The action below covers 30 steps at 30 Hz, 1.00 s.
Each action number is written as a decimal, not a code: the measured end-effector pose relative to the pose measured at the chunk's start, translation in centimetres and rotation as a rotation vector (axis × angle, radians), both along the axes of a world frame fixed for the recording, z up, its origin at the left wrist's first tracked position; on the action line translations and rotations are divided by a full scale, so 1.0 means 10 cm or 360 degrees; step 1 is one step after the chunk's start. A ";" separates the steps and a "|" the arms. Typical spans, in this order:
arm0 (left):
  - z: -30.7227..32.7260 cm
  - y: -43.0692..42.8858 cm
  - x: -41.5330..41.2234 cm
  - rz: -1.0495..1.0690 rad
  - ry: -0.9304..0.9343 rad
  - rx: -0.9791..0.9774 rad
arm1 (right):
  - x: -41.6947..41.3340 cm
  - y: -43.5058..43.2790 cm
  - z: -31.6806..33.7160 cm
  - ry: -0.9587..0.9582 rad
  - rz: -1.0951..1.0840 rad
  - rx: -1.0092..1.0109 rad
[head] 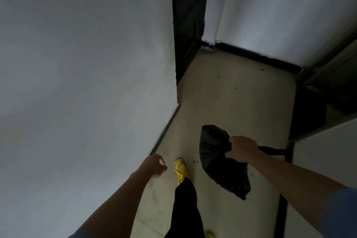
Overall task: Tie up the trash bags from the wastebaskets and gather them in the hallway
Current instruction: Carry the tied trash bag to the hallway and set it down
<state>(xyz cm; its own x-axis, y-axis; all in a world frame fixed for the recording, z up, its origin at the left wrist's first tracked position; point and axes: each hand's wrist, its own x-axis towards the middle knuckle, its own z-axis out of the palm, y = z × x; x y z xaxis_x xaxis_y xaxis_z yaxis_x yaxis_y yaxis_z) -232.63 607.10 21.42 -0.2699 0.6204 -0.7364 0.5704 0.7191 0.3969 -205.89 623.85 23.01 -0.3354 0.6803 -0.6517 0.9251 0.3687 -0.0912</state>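
A black trash bag (pixel 218 160) hangs over the pale floor, low and right of the middle. My right hand (pixel 243 149) is shut on its gathered top, and the bag's body sags down and toward me. My left hand (pixel 155 164) swings free near the left wall with curled fingers and nothing in it. Whether the bag is knotted is hidden under my right hand.
A narrow dim corridor with a beige floor (pixel 231 91) runs ahead. A white wall (pixel 87 83) fills the left. A dark doorway (pixel 188 21) opens ahead on the left, and a dark opening (pixel 309 114) on the right. My yellow shoe (pixel 180 168) steps forward.
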 end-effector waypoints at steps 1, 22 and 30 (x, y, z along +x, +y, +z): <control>-0.08 0.23 -0.11 -0.0010 -0.0003 0.0004 | -0.11 0.20 -0.09 -0.0008 -0.0002 -0.0014; -2.98 2.77 -0.80 0.0065 -0.0067 -0.0259 | -1.84 2.80 -3.31 0.0028 0.0016 -0.0290; -4.67 2.88 -0.98 0.0449 0.0000 -0.0202 | -2.32 3.13 -5.15 0.0081 0.0116 -0.0228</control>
